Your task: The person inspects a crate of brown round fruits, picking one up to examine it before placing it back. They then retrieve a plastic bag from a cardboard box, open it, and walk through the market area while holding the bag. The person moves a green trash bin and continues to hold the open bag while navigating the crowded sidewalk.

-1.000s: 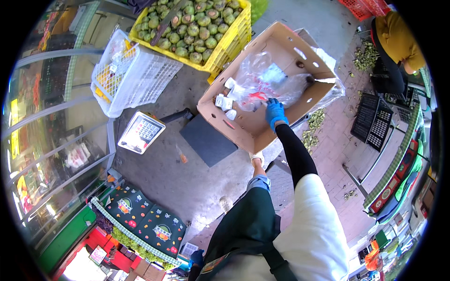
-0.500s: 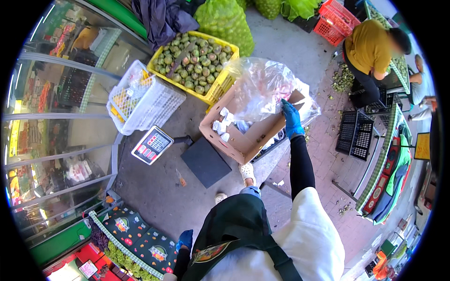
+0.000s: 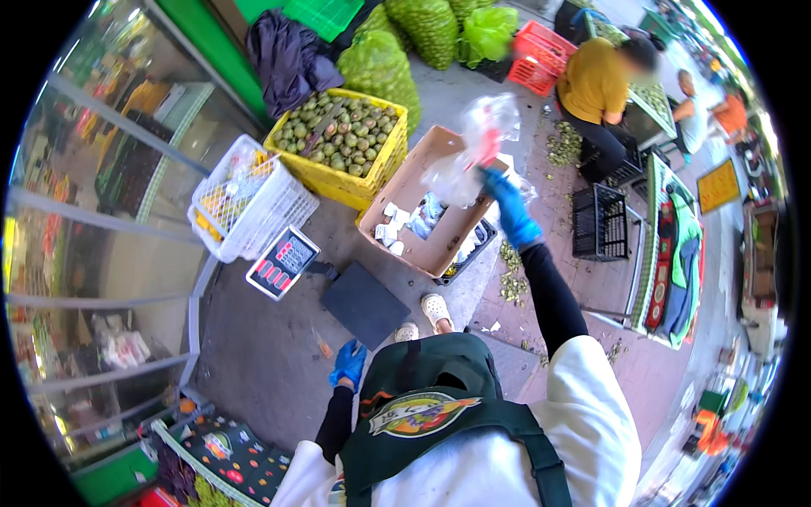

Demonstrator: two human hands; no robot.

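My right hand (image 3: 511, 211), in a blue glove, is closed on a clear plastic bag (image 3: 458, 176) with a pinkish-red part. It holds the bag above the right side of an open cardboard box (image 3: 407, 255). Inside the box lie small white packets or rolls (image 3: 390, 230) and crumpled bluish-white plastic (image 3: 427, 213); their exact kind is unclear. My left hand (image 3: 348, 363), gloved in blue too, hangs low beside my apron, near the dark scale platform (image 3: 365, 296). Its fingers look stretched out, and nothing shows in them.
Left of the box stands a yellow crate (image 3: 329, 179) of round green-brown fruit. A white basket (image 3: 274, 207) and a scale display (image 3: 283, 262) are nearer. Beyond are full green net bags (image 3: 380, 72). A person in mustard (image 3: 591, 80) bends at the far right, near black crates (image 3: 600, 224).
The plastic bag, earlier spread over the box, is now bunched and lifted in my right hand. More of the box's inside shows. My left hand has come forward, and the view has shifted.
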